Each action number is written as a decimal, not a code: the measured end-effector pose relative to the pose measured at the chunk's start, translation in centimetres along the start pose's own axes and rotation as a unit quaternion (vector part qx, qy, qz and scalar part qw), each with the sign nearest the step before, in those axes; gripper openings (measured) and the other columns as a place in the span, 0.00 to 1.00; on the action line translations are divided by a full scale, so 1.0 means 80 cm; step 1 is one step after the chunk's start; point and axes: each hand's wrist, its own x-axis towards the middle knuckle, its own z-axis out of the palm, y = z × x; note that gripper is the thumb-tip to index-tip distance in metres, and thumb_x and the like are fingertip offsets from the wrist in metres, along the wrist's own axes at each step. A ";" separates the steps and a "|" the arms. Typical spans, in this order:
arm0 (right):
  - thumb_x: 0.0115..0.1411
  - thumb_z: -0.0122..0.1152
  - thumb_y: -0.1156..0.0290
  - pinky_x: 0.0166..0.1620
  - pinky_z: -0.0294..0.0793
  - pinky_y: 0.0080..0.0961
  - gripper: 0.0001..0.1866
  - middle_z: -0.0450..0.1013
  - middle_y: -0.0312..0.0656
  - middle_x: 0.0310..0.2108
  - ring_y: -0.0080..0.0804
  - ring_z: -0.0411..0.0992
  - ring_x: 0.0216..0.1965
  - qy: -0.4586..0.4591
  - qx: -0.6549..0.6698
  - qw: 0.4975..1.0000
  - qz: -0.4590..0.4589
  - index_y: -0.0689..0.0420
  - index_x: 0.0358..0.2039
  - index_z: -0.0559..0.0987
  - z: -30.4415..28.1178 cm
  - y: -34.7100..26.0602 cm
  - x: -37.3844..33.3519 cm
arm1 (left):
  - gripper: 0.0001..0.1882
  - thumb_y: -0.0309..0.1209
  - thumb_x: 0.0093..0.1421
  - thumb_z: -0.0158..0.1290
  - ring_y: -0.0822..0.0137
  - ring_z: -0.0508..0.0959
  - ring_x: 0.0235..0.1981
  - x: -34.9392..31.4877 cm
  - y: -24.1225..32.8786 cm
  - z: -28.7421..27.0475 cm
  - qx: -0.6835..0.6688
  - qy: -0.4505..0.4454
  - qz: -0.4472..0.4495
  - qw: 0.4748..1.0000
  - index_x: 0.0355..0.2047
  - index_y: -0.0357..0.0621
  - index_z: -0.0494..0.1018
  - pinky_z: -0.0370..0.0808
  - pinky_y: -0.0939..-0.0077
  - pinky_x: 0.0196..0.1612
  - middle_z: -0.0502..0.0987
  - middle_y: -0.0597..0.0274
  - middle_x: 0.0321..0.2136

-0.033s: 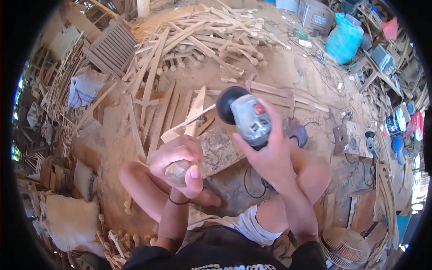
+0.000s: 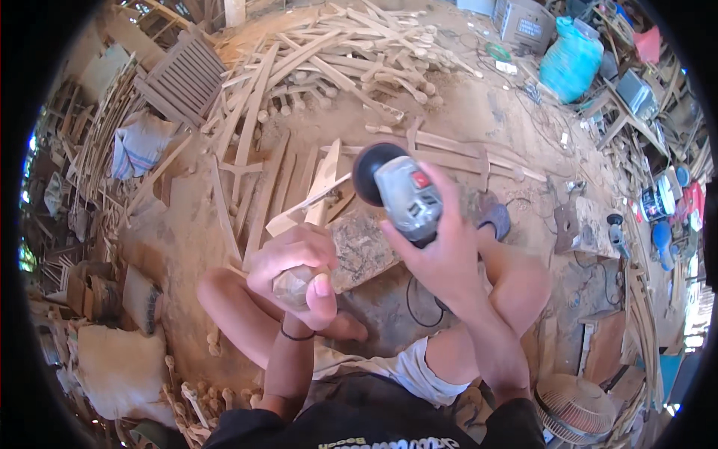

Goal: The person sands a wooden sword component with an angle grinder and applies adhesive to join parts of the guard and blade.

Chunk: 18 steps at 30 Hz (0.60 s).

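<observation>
My left hand is wrapped around the handle of a wooden sword, with its faceted pommel showing between the fingers. The pale blade points away from me beyond a crosswise guard. In my right hand is a grey angle grinder with a red switch. Its round black disc hovers near the right end of the guard; whether they touch I cannot tell. Below both hands lies a worn wooden block between my legs.
Several wooden swords lie on the dusty floor ahead, with a large pile of them farther off. A second grinder rests at the right near a wooden block. A fan stands at the lower right. A black cord loops under my right arm.
The grinder and my right hand have shifted slightly to the left. My left hand keeps its grip on the wooden sword and has barely moved.
</observation>
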 end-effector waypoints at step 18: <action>0.62 0.75 0.51 0.42 0.84 0.55 0.46 0.82 0.60 0.45 0.64 0.84 0.39 -0.054 -0.069 0.996 0.010 0.42 0.76 0.63 0.037 -0.001 0.001 | 0.14 0.37 0.62 0.63 0.63 0.78 0.23 -0.009 0.000 -0.010 0.005 0.018 0.004 1.000 0.39 0.40 0.74 0.82 0.58 0.35 0.80 0.57 0.23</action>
